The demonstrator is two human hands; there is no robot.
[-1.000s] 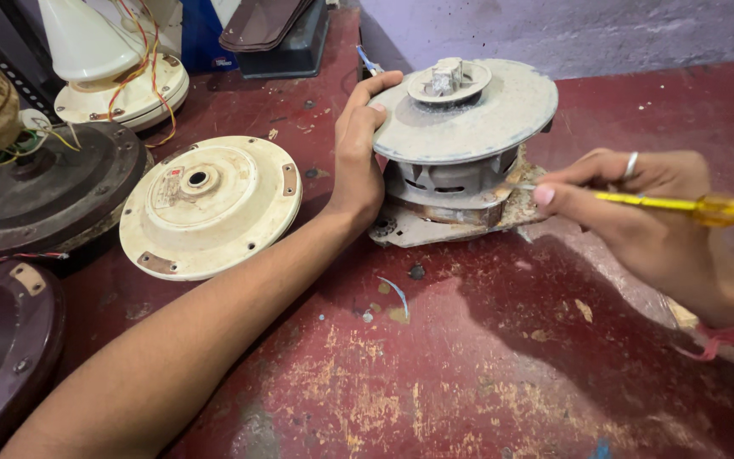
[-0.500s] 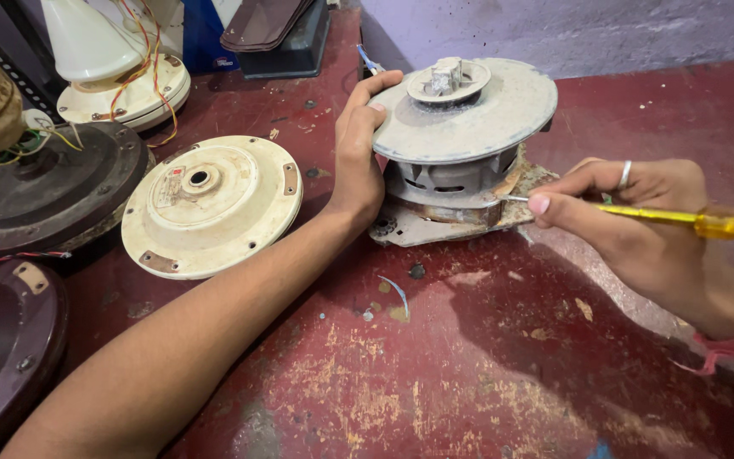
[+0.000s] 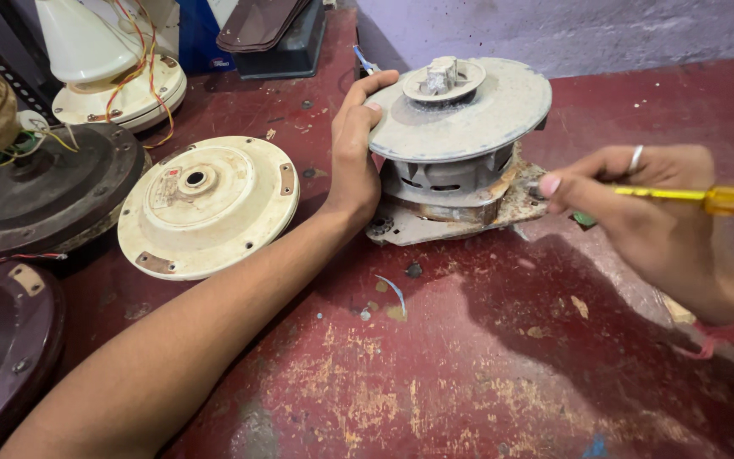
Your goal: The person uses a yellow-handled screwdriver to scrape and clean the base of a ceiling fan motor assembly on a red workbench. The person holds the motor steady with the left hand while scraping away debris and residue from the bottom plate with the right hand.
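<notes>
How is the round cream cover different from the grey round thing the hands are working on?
The cream cover lies flat and alone; the grey motor stands taller, tilted, gripped by the left hand. The cover looks cream and stained, the motor grey and rusty-edged. The right hand holds a yellow screwdriver at the motor only. Both are round.
</notes>
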